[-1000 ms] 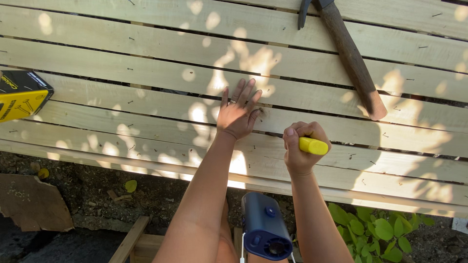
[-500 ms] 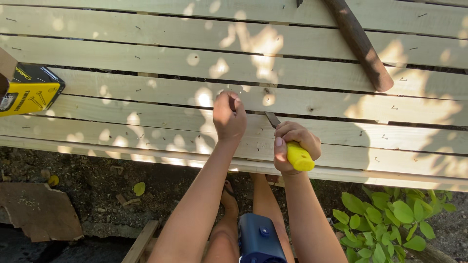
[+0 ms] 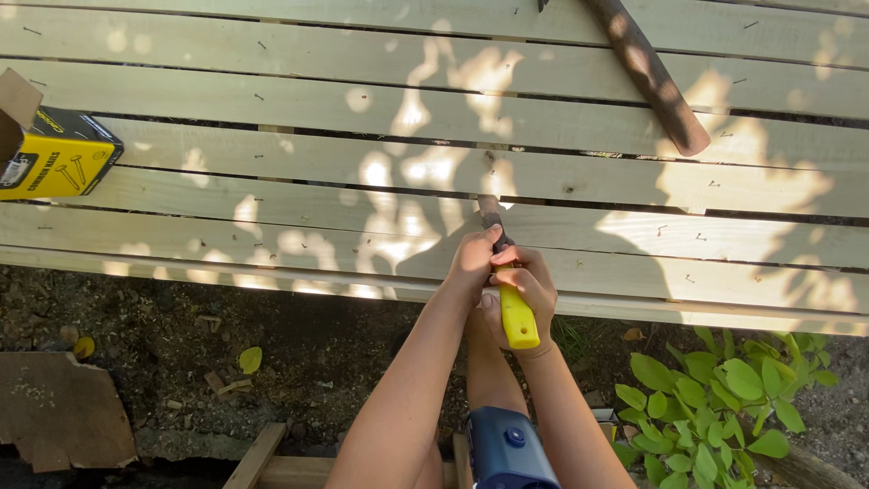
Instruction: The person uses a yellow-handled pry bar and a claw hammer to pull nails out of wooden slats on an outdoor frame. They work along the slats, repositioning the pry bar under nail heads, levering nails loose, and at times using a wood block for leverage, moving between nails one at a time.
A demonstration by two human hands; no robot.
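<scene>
Head view: both hands meet at the near edge of the planks (image 3: pixel 272 172). The right hand (image 3: pixel 525 290) has its grip clamped on the yellow handle (image 3: pixel 518 317) of a chisel (image 3: pixel 507 281). The left hand (image 3: pixel 471 264) is closed around the chisel's dark shaft just above. The blade tip rests on a plank. A yellow box (image 3: pixel 54 158) sits far left. A brown wooden handle (image 3: pixel 652 77) lies at upper right. Green leaves (image 3: pixel 724 398) grow below.
</scene>
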